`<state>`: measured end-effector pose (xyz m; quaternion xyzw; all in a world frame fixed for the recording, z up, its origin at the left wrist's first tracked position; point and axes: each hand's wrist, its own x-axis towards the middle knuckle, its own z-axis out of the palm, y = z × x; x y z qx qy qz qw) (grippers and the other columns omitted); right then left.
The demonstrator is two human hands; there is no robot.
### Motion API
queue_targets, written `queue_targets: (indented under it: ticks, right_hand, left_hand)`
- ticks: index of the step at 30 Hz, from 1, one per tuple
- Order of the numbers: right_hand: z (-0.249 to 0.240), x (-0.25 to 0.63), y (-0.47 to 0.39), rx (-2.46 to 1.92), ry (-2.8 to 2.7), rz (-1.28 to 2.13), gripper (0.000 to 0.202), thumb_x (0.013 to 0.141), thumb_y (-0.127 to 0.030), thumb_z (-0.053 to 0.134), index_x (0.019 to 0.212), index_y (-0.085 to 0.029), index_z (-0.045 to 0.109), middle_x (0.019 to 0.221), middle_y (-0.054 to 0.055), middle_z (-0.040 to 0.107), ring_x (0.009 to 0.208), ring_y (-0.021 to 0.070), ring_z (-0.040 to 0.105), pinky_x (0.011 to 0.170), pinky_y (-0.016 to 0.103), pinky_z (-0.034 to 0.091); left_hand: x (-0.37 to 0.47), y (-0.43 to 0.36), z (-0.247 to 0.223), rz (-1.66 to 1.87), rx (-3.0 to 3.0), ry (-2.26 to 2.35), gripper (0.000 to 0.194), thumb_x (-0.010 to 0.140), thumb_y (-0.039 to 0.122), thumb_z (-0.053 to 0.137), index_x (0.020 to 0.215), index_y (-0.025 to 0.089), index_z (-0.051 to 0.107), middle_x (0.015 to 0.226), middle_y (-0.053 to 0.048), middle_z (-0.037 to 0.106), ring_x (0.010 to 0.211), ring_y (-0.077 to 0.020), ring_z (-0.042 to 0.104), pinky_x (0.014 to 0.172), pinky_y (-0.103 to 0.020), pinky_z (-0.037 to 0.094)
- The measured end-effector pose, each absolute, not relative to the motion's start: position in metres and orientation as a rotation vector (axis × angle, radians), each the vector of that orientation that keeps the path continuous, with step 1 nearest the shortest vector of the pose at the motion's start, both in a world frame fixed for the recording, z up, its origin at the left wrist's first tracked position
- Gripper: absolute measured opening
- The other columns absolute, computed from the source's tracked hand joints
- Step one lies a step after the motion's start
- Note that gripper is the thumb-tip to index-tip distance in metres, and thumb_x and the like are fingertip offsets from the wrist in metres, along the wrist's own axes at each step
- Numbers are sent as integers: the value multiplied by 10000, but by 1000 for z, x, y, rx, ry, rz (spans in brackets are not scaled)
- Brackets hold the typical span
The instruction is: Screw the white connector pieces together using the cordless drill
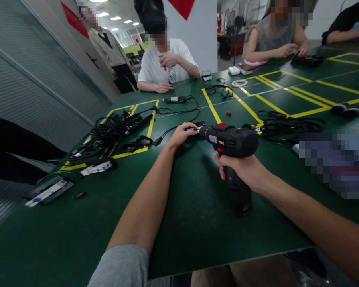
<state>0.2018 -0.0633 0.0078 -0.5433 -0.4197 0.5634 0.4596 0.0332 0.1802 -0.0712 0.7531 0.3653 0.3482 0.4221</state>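
Observation:
In the head view, my right hand [242, 168] is wrapped round the grip of a black and red cordless drill [231, 140]. The drill lies level, with its chuck pointing left. My left hand [181, 134] is closed on a small black part [192, 128] right at the drill's tip. Whether the bit touches that part I cannot tell, since fingers and chuck cover the spot. Close to my left fingers, a thin black cable with a plug [158, 141] lies on the green table [194, 223].
Tangled black cables [112, 129] and black parts lie at left inside yellow tape. A corded screwdriver-like tool [175, 99] rests ahead. More cable [290, 123] is coiled at right, beside a blurred bluish heap [338, 163]. Co-workers sit across the table; one person stands behind.

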Motion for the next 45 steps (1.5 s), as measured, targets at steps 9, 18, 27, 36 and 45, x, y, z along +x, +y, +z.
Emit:
queue_targets:
  ticks: [9, 18, 27, 36, 45]
  right_hand:
    - [12, 200, -65, -1353, -1046, 1380, 79, 692, -232, 635, 742, -173, 622, 498, 21, 609, 459, 145, 536, 483, 270, 399]
    - [8, 201, -63, -1364, -1059, 1371, 56, 717, -229, 625, 726, -175, 637, 518, 29, 616, 471, 146, 532, 495, 288, 387]
    - [10, 201, -64, -1340, -1058, 1369, 62, 708, -232, 635, 734, -176, 629, 508, 22, 611, 477, 152, 544, 498, 285, 404]
    - [12, 199, -64, -1337, -1045, 1372, 72, 690, -233, 638, 726, -172, 625, 490, 17, 598, 469, 147, 533, 494, 280, 395]
    - [9, 201, -63, -1315, -1046, 1369, 86, 680, -238, 633, 730, -169, 619, 495, 14, 600, 460, 146, 543, 490, 287, 391]
  left_hand:
    - [35, 181, -75, 917, 1740, 843, 794, 602, 251, 742, 1358, 207, 504, 1135, -75, 646, 1003, -215, 612, 944, -364, 469]
    - [35, 182, -73, 869, 1777, 904, 567, 613, 270, 729, 1171, 200, 652, 1145, -56, 671, 1029, -228, 608, 976, -376, 463]
    - [35, 183, -73, 868, 1784, 902, 564, 621, 265, 729, 1175, 194, 647, 1144, -63, 669, 1033, -228, 603, 976, -379, 465]
    - [34, 183, -74, 872, 1795, 891, 562, 629, 266, 726, 1181, 193, 644, 1145, -62, 668, 1021, -224, 607, 982, -377, 458]
    - [35, 183, -75, 876, 1783, 903, 567, 622, 268, 724, 1178, 188, 642, 1136, -66, 670, 1010, -225, 601, 979, -389, 459]
